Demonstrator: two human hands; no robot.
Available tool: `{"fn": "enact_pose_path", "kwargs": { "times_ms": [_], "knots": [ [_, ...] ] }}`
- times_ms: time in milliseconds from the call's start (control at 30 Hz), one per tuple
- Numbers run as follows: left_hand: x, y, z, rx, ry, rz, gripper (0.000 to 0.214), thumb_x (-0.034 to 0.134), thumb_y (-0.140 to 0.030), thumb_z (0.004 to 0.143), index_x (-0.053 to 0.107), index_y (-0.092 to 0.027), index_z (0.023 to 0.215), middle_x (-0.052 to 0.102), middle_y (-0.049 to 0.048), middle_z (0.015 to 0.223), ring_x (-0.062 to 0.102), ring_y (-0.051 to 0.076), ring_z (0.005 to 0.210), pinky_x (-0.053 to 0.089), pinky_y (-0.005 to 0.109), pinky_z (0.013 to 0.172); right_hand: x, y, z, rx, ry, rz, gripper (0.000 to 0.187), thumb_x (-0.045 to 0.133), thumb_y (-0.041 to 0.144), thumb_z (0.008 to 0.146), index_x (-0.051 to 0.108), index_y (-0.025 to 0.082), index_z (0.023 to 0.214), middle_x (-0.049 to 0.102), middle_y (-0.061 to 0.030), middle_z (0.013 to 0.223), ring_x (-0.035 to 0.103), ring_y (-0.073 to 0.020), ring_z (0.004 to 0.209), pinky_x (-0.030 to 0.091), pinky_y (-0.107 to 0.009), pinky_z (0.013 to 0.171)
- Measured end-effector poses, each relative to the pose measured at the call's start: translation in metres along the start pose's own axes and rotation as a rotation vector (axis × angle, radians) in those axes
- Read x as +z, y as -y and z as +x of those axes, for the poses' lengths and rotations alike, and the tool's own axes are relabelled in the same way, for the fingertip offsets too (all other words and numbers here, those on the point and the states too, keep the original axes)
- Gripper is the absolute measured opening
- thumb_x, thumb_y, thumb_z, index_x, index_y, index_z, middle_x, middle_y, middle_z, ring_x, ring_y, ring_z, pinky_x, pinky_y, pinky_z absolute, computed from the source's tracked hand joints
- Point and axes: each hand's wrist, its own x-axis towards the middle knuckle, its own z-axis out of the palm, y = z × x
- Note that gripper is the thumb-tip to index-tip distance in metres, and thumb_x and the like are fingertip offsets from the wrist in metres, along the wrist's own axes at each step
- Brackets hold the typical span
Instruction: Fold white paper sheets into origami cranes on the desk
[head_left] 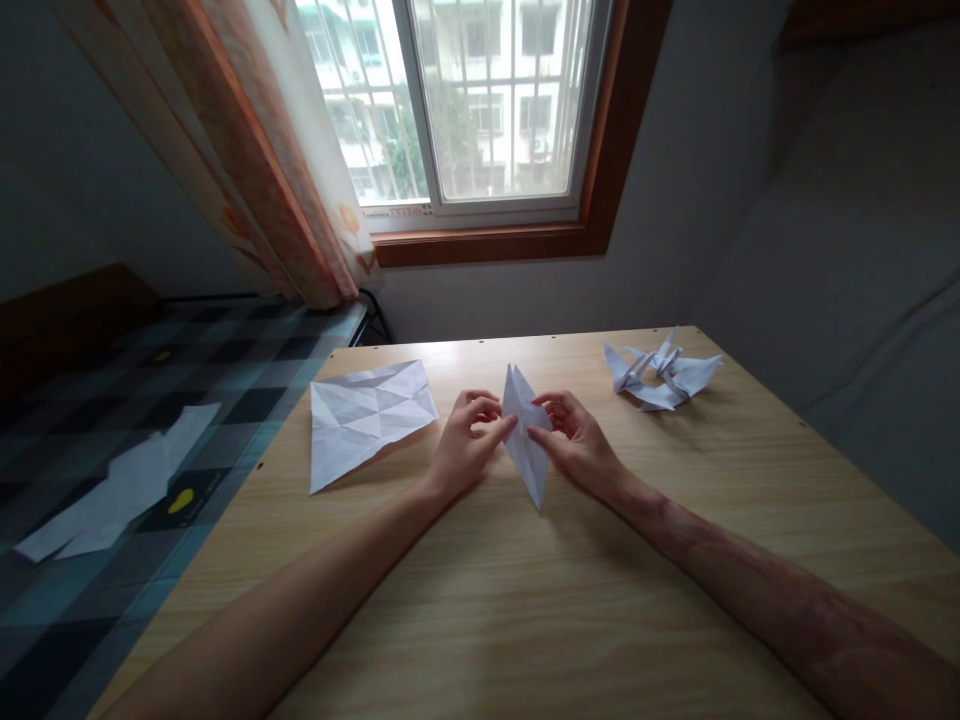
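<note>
A white sheet of paper, folded into a long diamond, stands over the middle of the table between my hands. Two narrow points split apart at its top, and a single point faces down toward me. My left hand pinches its left edge between thumb and fingers. On the opposite edge, my right hand grips it the same way, thumb on the near face. The fingertips behind the paper are partly hidden.
A creased, unfolded paper sheet lies left on the wooden table. Several folded paper cranes sit clustered at the back right. Paper scraps rest on the checked bed at left. Behind stands a barred window.
</note>
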Motion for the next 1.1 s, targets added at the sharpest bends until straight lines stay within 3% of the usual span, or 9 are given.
{"fn": "enact_pose_path", "kwargs": {
  "times_ms": [133, 333, 433, 533, 633, 867, 1100],
  "knots": [
    [-0.001, -0.004, 0.0, 0.021, -0.018, 0.074, 0.031, 0.084, -0.045, 0.091, 0.072, -0.017, 0.086, 0.065, 0.005, 0.098, 0.06, 0.013, 0.076, 0.05, 0.022, 0.064, 0.002, 0.001, 0.0, 0.009, 0.04, 0.05, 0.062, 0.091, 0.041, 0.088, 0.057, 0.03, 0.139, 0.074, 0.0014, 0.093, 0.072, -0.0203, 0.088, 0.058, -0.032, 0.079],
    [0.0, -0.003, -0.003, -0.127, 0.075, -0.047, 0.038, 0.085, -0.052, 0.091, 0.069, -0.017, 0.095, 0.069, 0.0004, 0.072, 0.061, 0.014, 0.065, 0.042, 0.022, 0.06, 0.0, 0.002, 0.001, 0.022, 0.028, -0.045, 0.038, 0.093, 0.047, 0.086, 0.071, 0.024, 0.108, 0.078, -0.0045, 0.102, 0.073, -0.0237, 0.096, 0.062, -0.037, 0.084],
    [0.0, -0.003, -0.002, -0.124, 0.127, -0.128, 0.039, 0.084, -0.053, 0.09, 0.072, -0.017, 0.096, 0.072, 0.0033, 0.082, 0.064, 0.016, 0.074, 0.048, 0.024, 0.065, -0.002, 0.002, 0.002, -0.005, 0.063, -0.139, 0.03, 0.09, 0.049, 0.089, 0.078, 0.023, 0.1, 0.079, -0.0058, 0.106, 0.073, -0.0243, 0.1, 0.062, -0.041, 0.095],
    [-0.001, -0.004, -0.001, -0.022, 0.087, -0.025, 0.033, 0.085, -0.049, 0.089, 0.076, -0.017, 0.087, 0.069, 0.0072, 0.1, 0.063, 0.018, 0.088, 0.052, 0.025, 0.072, -0.003, 0.002, 0.002, -0.03, 0.111, -0.105, 0.029, 0.087, 0.049, 0.093, 0.081, 0.024, 0.107, 0.076, -0.0081, 0.121, 0.072, -0.0272, 0.115, 0.061, -0.043, 0.103],
    [-0.002, -0.006, -0.001, 0.034, 0.055, 0.075, 0.03, 0.085, -0.046, 0.089, 0.077, -0.018, 0.081, 0.065, 0.0058, 0.094, 0.058, 0.017, 0.083, 0.049, 0.024, 0.068, -0.002, 0.002, 0.001, -0.017, 0.132, -0.067, 0.031, 0.085, 0.05, 0.094, 0.082, 0.026, 0.114, 0.076, -0.0087, 0.126, 0.071, -0.0287, 0.121, 0.06, -0.045, 0.107],
    [0.0, -0.007, -0.003, -0.129, 0.183, -0.147, 0.039, 0.084, -0.054, 0.091, 0.071, -0.018, 0.094, 0.07, 0.0013, 0.082, 0.059, 0.013, 0.067, 0.043, 0.022, 0.06, -0.006, -0.002, 0.001, 0.07, 0.104, -0.021, 0.033, 0.086, 0.054, 0.092, 0.079, 0.024, 0.105, 0.079, -0.0059, 0.105, 0.074, -0.027, 0.099, 0.062, -0.039, 0.088],
    [0.002, -0.004, -0.002, -0.157, 0.253, -0.233, 0.047, 0.09, -0.054, 0.087, 0.072, -0.017, 0.11, 0.075, 0.0047, 0.088, 0.068, 0.016, 0.078, 0.051, 0.024, 0.069, -0.007, -0.002, 0.003, 0.077, 0.077, 0.053, 0.037, 0.09, 0.055, 0.088, 0.071, 0.024, 0.094, 0.074, -0.0021, 0.091, 0.067, -0.0211, 0.082, 0.057, -0.033, 0.075]
  ]
}}
